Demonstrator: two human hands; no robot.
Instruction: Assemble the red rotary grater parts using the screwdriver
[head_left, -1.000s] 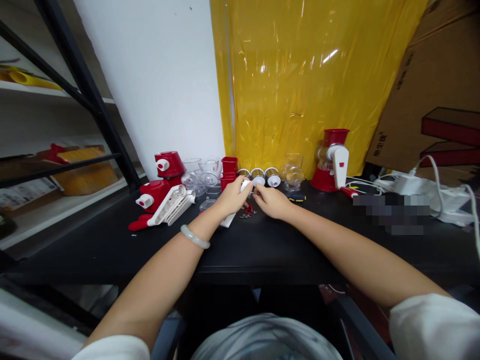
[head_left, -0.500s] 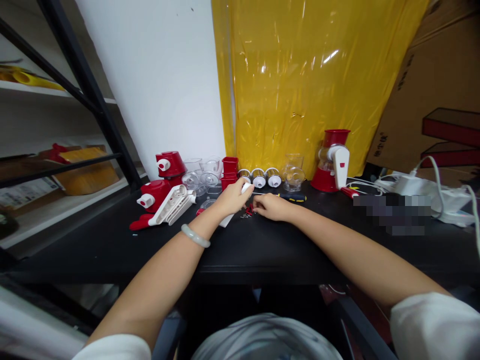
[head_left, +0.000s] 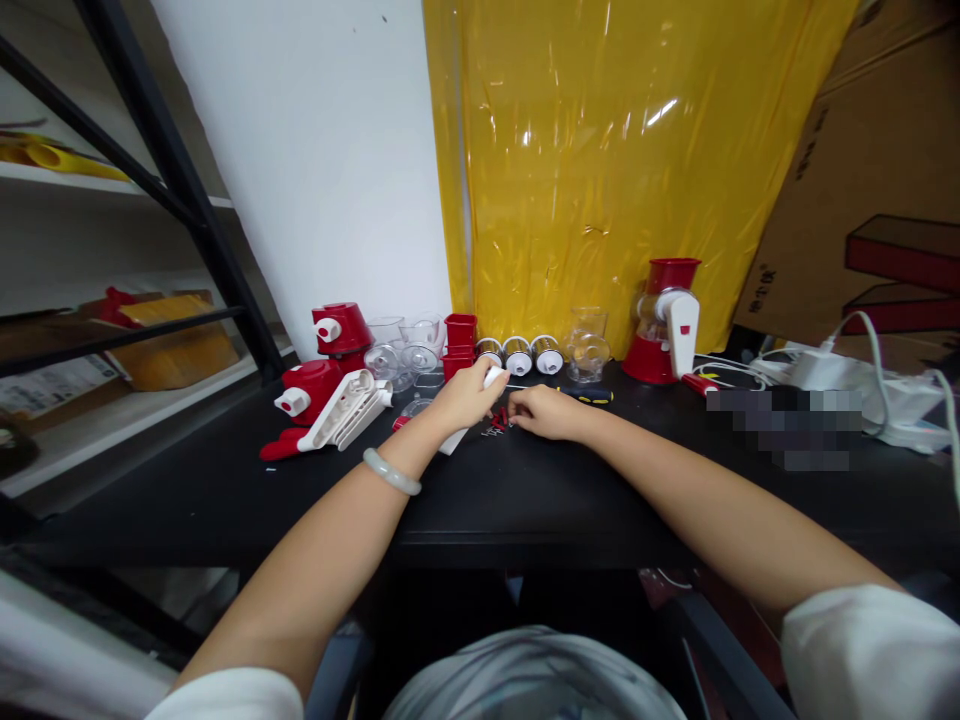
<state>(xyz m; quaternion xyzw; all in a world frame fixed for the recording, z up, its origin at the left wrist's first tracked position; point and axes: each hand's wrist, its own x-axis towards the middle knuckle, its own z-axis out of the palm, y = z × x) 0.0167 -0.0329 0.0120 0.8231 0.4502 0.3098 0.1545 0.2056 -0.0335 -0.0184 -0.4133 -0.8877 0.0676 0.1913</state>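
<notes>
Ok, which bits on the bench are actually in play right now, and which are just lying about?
In play:
left hand gripping the white plastic part
right hand at the small screws
little red pieces beside them

Lying about:
assembled red grater
red and white housings
clear cups
metal drums
screwdriver
white cables

Small screws [head_left: 495, 428] too tiny to count; pixelated patch [head_left: 784, 428] hides table items.

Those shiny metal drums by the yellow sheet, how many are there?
3, in a row on the black table: left drum, middle drum, right drum. Others may hide behind the red cups.
</notes>
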